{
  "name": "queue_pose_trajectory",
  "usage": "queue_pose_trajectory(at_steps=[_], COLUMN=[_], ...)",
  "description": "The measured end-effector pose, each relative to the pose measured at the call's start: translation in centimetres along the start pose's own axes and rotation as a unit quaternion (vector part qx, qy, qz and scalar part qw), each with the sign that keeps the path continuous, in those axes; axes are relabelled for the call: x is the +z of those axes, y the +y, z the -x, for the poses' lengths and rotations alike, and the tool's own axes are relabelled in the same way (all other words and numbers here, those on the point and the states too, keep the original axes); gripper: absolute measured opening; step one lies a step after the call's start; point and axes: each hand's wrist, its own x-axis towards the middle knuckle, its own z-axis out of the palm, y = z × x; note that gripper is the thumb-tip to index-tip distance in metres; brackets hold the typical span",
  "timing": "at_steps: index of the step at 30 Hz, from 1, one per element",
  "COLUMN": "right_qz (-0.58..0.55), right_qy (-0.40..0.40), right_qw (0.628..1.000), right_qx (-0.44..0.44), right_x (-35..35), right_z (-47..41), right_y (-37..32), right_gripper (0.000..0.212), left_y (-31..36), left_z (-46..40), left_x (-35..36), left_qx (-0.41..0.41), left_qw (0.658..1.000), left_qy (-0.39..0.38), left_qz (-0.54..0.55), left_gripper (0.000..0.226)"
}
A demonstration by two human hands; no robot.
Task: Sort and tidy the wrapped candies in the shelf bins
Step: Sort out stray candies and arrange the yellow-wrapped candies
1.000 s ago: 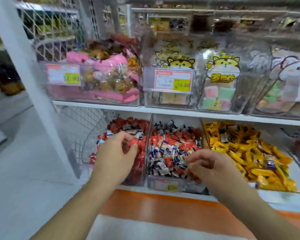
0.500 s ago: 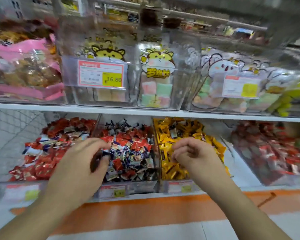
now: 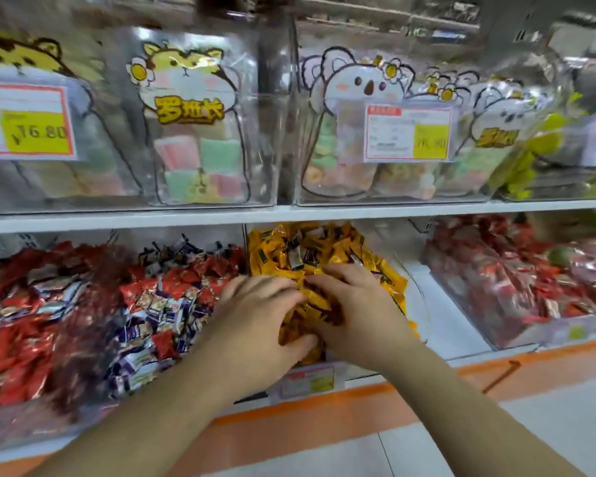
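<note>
Head view: I have both hands in the yellow candies [image 3: 324,246], heaped in a clear bin [image 3: 418,304] on the lower shelf [image 3: 461,325], its long axis running front to back. My left hand [image 3: 255,325] lies spread across the pile, thumb curled under wrappers; my right hand [image 3: 355,304] rests fingers-down beside it, touching. Whether either actually grips a piece I cannot tell.

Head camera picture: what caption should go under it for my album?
Both hands, left and right, dig into yellow candies.
</note>
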Motion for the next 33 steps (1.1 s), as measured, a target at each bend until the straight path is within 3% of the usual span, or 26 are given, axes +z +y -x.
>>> queue_pose_trajectory(at_steps=[3, 9, 16, 21, 26, 29, 33], right_qz=[0.035, -0.014, -0.084, -0.100, -0.076, -0.023, 0.046], right_qy=[0.037, 0.075, 0.024, 0.053, 0.003, -0.046, -0.010], right_qw=[0.999, 0.997, 0.996, 0.993, 0.997, 0.997, 0.999], right_qx=[-0.014, 0.019, 0.034, 0.017, -0.019, -0.055, -0.027], right_x=[0.3, 0.1, -2.1, -3.0, -1.6, -0.3, 0.0], right_z=[-1.5, -2.7, -1.0, 0.6, 1.0, 0.6, 0.0], right_y=[1.5, 3.2, 3.2, 2.3, 0.8, 0.6, 1.4], right_gripper=[0.062, 0.053, 0.066, 0.058, 0.059, 0.062, 0.062], left_y=[-0.7, -1.4, -0.8, -0.9, -1.1, -1.1, -1.2], left_z=[-1.1, -2.4, -1.5, -0.3, 0.3, 0.5, 0.6], left_x=[0.5, 0.9, 1.3, 1.0, 0.5, 0.3, 0.7], left_qx=[-0.020, -0.041, -0.026, -0.011, 0.014, 0.021, 0.028], left_qw=[1.000, 0.999, 0.999, 0.999, 0.999, 0.999, 0.997], left_qy=[0.007, 0.010, 0.021, 0.026, 0.006, -0.004, -0.030], left_qz=[-0.016, -0.019, -0.025, -0.028, -0.032, -0.033, -0.065], left_gripper=[0.053, 0.050, 0.048, 0.025, 0.017, 0.023, 0.050])
